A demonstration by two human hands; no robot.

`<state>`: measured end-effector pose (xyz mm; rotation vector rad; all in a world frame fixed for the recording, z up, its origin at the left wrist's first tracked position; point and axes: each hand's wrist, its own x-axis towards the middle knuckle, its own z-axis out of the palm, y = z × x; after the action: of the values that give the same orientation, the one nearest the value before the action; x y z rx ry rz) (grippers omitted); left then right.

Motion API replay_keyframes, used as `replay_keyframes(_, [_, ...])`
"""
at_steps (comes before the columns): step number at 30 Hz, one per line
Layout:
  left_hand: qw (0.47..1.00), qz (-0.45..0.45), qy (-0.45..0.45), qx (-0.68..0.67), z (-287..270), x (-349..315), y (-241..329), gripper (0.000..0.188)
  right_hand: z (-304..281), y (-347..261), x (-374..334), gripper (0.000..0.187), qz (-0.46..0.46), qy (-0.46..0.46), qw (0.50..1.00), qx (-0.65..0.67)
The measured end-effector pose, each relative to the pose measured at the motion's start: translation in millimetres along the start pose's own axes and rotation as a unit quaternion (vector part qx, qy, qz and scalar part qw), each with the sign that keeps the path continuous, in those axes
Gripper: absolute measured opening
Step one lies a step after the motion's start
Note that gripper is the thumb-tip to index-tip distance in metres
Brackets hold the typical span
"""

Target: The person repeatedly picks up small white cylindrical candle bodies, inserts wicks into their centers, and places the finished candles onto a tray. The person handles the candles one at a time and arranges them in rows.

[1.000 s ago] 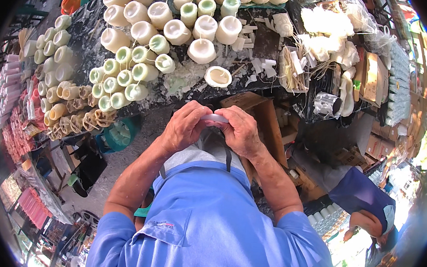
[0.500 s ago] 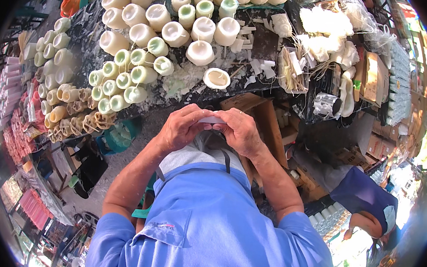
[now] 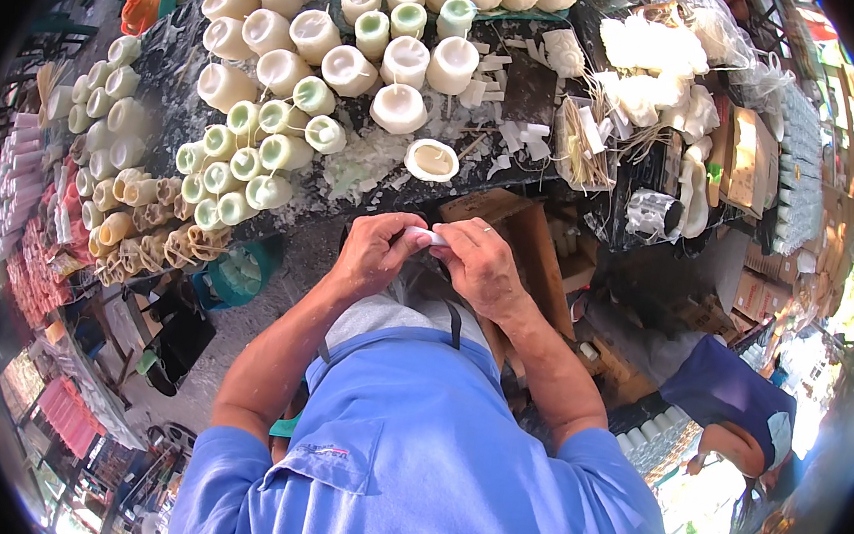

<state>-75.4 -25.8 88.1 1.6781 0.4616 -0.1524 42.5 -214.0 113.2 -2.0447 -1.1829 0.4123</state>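
Over my lap, just off the table's near edge, both hands hold a small white piece [image 3: 435, 238] that looks like wax; its full shape is hidden by the fingers. My left hand [image 3: 376, 251] pinches one end between thumb and fingers. At the other end my right hand [image 3: 478, 261] has its fingertips closed on it. Nearest beyond them, a cream candle [image 3: 431, 160] with a hollowed top lies on the table edge. A larger white candle [image 3: 398, 109] stands behind it, and a cluster of pale green candles [image 3: 268, 190] sits to the left.
Rows of white candles [image 3: 315, 35] cover the dark, wax-littered table [image 3: 354, 176]. White wick bundles [image 3: 655, 46] and loose strands lie at right. Cardboard boxes [image 3: 539, 246] sit below the edge, a teal tub [image 3: 246, 271] at lower left. Another person [image 3: 733, 397] bends at right.
My fingertips have shifted on the white piece, which now shows as a narrower bit between them. My hands have tilted and my right fingers have turned. The candles stay put.
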Motion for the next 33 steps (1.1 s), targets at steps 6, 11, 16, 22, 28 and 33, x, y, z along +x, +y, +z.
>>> replay_keyframes(6, [0.987,-0.001,0.138,0.084,-7.8,38.3,-23.6,0.069,-16.1,46.0,30.5,0.02,0.108,0.076,0.987,-0.089])
replay_keyframes(11, [0.984,0.032,0.158,0.079,-6.3,70.7,-46.4,0.078,-4.6,64.7,68.2,0.014,0.078,0.053,0.992,-0.084])
replay_keyframes(16, [0.986,0.085,0.132,0.061,-10.2,81.9,-44.6,0.078,-3.4,56.6,83.1,0.008,0.042,-0.011,0.991,-0.129])
replay_keyframes(22, [0.99,0.077,0.107,0.056,-17.1,87.8,-38.4,0.069,0.8,56.1,100.3,0.015,0.044,-0.074,0.985,-0.15])
replay_keyframes(28, [0.994,0.032,0.098,0.033,-17.6,91.2,-39.1,0.067,1.1,55.6,100.7,0.018,0.1,-0.08,0.99,-0.054])
replay_keyframes(33, [0.994,0.036,0.099,0.027,-17.2,92.1,-39.5,0.064,-6.1,58.3,98.6,0.017,0.162,-0.069,0.984,-0.013])
